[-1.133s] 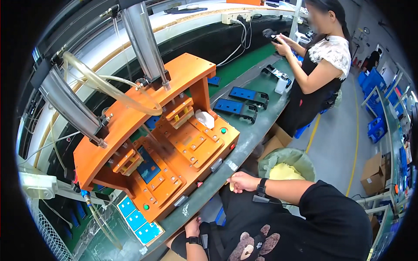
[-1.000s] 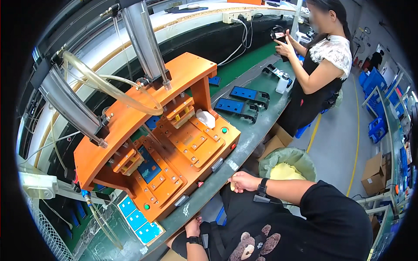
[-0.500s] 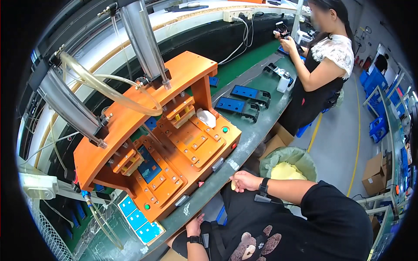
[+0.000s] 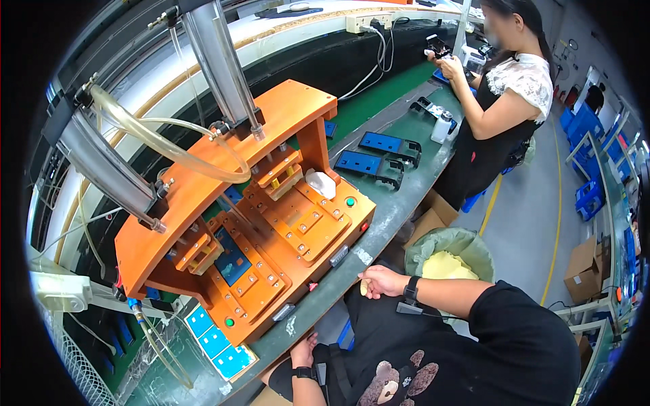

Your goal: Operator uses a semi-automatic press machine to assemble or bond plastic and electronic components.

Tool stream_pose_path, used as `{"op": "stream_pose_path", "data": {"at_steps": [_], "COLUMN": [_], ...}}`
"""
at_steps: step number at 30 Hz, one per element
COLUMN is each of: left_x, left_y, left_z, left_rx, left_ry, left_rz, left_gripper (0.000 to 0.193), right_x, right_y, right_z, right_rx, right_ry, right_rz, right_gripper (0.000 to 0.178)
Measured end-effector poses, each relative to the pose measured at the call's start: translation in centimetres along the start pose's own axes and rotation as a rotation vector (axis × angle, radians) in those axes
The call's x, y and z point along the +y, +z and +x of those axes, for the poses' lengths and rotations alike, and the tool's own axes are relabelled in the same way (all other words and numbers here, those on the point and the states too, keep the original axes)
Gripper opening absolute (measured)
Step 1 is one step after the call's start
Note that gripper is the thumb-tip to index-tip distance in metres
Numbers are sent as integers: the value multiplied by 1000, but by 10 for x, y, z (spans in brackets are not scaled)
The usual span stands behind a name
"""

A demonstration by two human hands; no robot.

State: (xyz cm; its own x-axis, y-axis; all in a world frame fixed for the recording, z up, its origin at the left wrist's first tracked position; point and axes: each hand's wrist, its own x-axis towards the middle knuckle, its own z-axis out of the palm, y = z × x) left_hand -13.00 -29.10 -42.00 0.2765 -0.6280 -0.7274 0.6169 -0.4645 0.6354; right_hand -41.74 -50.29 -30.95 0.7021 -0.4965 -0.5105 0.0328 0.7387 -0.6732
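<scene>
My left hand [image 4: 303,352] is beside the near edge of the green bench [image 4: 399,227], its fingers loosely apart and holding nothing that I can see. To its right, my right hand [image 4: 383,281] is held above my lap with the fingers curled in; a pale yellow cover shows on one finger. Neither hand touches the orange two-station press [image 4: 298,88] in front of me. In the press's left station lies a blue flat panel [image 4: 233,260]. The right station [image 4: 308,230] holds no panel, and a white crumpled piece [image 4: 321,183] lies beside it.
Blue-faced black frames [image 4: 359,163] and a white bottle [image 4: 441,127] lie farther along the bench. Blue cards on a board [image 4: 215,342] are left of the press. A co-worker [image 4: 508,101] stands at right, near a lined bin [image 4: 450,247] with yellow sheets.
</scene>
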Motion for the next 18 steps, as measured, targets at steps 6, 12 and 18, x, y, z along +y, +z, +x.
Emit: {"op": "stream_pose_path", "data": {"at_steps": [6, 12, 18], "left_x": [0, 3, 0], "left_y": [0, 5, 11], "left_z": [-1, -4, -2], "left_rx": [25, 1, 8], "left_ry": [-5, 14, 49], "left_rz": [-3, 7, 66], "left_gripper": [26, 23, 21], "right_x": [-1, 0, 2], "right_y": [1, 0, 2], "right_z": [0, 1, 1], "right_rx": [9, -2, -19], "right_ry": [7, 5, 2], "right_rz": [0, -6, -16], "right_gripper": [20, 19, 19]}}
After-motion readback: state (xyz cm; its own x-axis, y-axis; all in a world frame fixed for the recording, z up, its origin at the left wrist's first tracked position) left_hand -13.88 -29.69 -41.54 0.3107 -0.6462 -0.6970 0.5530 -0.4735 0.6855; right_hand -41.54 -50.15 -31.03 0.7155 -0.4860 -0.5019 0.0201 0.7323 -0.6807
